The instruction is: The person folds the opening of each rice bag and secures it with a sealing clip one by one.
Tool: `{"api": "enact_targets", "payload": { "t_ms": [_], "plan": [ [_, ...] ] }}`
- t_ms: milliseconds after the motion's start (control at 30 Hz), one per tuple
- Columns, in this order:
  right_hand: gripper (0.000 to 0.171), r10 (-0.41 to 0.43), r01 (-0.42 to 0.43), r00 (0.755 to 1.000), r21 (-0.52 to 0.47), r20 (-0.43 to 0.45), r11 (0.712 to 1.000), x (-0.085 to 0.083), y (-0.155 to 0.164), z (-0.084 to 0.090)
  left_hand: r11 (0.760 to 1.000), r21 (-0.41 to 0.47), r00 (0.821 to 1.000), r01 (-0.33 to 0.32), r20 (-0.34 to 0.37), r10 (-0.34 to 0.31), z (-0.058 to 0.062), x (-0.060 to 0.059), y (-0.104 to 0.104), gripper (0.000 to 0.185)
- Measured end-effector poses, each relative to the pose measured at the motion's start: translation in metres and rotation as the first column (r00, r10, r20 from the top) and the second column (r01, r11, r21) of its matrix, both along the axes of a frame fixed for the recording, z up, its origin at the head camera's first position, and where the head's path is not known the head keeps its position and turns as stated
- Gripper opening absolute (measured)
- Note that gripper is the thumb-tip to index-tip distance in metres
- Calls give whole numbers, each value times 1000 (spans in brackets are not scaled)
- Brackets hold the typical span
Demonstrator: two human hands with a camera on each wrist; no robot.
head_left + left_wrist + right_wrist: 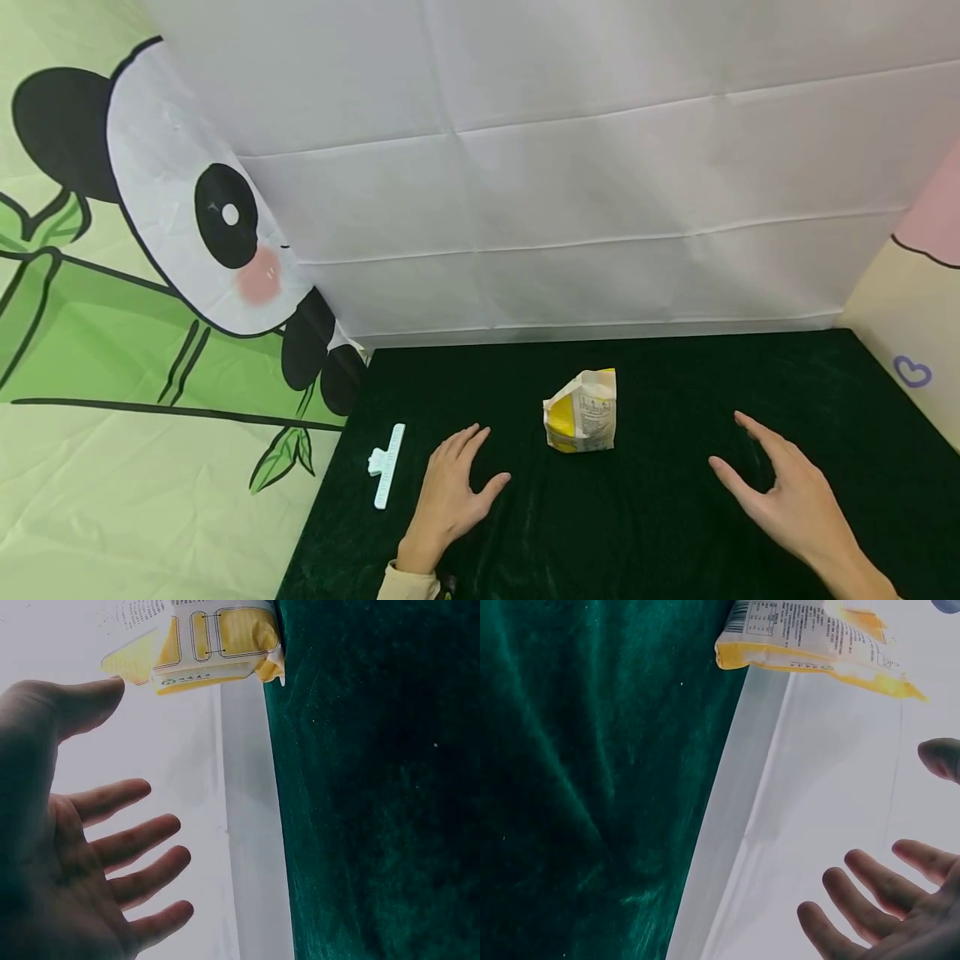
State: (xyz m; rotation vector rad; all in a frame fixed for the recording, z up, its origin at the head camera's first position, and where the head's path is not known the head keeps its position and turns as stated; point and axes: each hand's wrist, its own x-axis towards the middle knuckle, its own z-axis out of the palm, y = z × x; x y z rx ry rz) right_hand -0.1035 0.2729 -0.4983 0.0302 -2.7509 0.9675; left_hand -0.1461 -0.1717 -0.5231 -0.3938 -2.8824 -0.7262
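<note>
Both the left hand (pixel 450 487) and right hand (pixel 780 492) hover spread wide, holding nothing; the snack bag (pixel 582 411) at twelve o'clock, probably open-topped, could topple if nudged.

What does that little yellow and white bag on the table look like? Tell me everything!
The bag is a small crinkly packet, yellow and white, with tiny printed text and a barcode on one side. Its top looks folded or crumpled over. It stands on the dark green cloth, roughly midway between the two hands. Nothing but the cloth touches it; both hands stay apart from it.
</note>
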Motion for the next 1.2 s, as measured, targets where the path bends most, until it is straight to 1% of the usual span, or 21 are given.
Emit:
{"api": "enact_targets", "payload": {
  "t_ms": [200,367,600,900,1200],
  "plan": [
    [78,7,-7,1000,1,4,1000,-2,-4,0,1000,12,1000,-9,-8,9,-3,-1,1,69],
    [75,19,-19,1000,-13,-7,1000,-1,-7,-2,1000,16,1000,-16,2,16,-5,0,0,66],
    [74,39,-39,999,-13,-1,999,-4,-15,0,1000,27,1000,-14,21,14,-3,0,1,62],
    [74,41,-41,999,18,-1,999,-9,-21,3,999,38,1000,-15,14,15,-2,-3,4,60],
    [70,39,-39,999,-7,-14,999,-7,-30,2,999,47,1000,-16,18,15,-2,-1,7,59]
  ]
}}
